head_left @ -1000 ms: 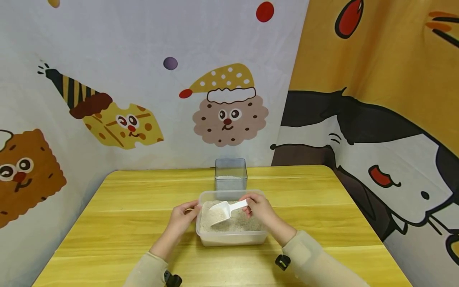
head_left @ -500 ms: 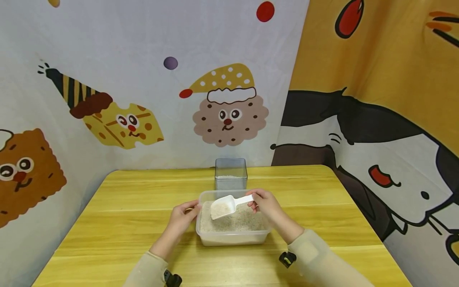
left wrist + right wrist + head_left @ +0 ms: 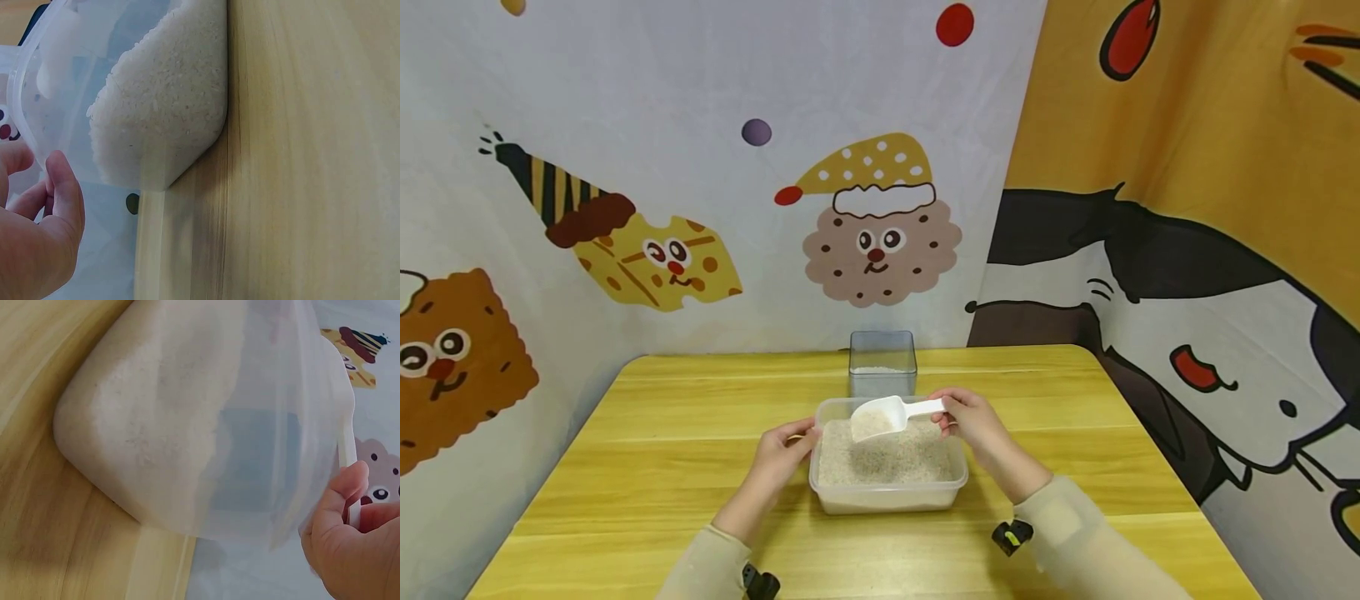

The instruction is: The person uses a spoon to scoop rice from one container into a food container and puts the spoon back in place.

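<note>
A white scoop (image 3: 889,414) with rice in its bowl is held over the clear plastic container (image 3: 887,498), level with its upper part. My right hand (image 3: 973,423) pinches the scoop's handle between thumb and fingers, as the right wrist view also shows. Loose rice (image 3: 162,94) fills the lower part of the container. At the container's left corner, my left hand (image 3: 778,456) pinches the rim; in the left wrist view the thumb and a finger (image 3: 15,156) lie on either side of it.
Directly behind the container stands a smaller bluish-grey clear box (image 3: 883,367) with some white content low inside. Both are on a yellow wood-grain table (image 3: 700,433). Printed cloth (image 3: 700,83) hangs along the table's far and right sides.
My right hand has lifted the scoop of rice up out of the rice, moving it right and slightly away from me, and levelled it. The left hand stays at the rim.
</note>
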### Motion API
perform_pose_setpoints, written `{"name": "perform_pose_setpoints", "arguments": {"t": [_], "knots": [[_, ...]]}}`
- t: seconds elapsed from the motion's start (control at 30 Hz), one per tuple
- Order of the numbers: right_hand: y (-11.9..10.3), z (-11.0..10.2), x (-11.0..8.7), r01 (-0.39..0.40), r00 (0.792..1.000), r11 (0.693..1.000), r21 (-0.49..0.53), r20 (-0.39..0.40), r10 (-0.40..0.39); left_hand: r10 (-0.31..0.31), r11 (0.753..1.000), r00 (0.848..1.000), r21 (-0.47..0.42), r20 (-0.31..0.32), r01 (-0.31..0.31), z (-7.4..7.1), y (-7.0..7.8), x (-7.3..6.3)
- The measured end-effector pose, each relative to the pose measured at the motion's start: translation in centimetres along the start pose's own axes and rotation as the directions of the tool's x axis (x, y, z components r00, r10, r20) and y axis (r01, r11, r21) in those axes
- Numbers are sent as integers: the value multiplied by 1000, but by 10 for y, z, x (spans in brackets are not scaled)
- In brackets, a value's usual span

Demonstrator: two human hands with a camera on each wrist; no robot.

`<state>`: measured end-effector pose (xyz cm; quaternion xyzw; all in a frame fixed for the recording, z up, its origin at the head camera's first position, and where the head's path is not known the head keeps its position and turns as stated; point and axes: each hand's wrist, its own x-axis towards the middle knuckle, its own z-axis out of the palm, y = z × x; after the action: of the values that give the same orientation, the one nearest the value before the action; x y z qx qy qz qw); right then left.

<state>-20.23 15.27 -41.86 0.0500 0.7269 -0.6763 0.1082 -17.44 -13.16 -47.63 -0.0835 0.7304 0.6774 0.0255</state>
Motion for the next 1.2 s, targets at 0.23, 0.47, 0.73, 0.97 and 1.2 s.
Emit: {"name": "perform_pose_setpoints", "arguments": {"t": [0.23, 0.47, 0.73, 0.97, 1.2], "knots": [[-7, -11, 2, 0, 1000, 997, 72, -29, 2, -6, 1000, 1000, 6, 3, 6, -1, 1, -1], [-13, -18, 5, -9, 999, 991, 137, -48, 16, -3, 1000, 1000, 0, 1, 3, 0, 1, -1], [-20, -24, 9, -4, 999, 983, 181, -48, 13, -12, 1000, 1000, 9, 0, 12, 0, 0, -1], [-28, -33, 19, -4, 997, 979, 205, -75, 20, -11, 1000, 1000, 12, -2, 11, 0, 0, -1], [-35, -39, 32, 31, 993, 979, 201, -121, -6, -11, 1000, 1000, 11, 3, 11, 0, 0, -1]]}}
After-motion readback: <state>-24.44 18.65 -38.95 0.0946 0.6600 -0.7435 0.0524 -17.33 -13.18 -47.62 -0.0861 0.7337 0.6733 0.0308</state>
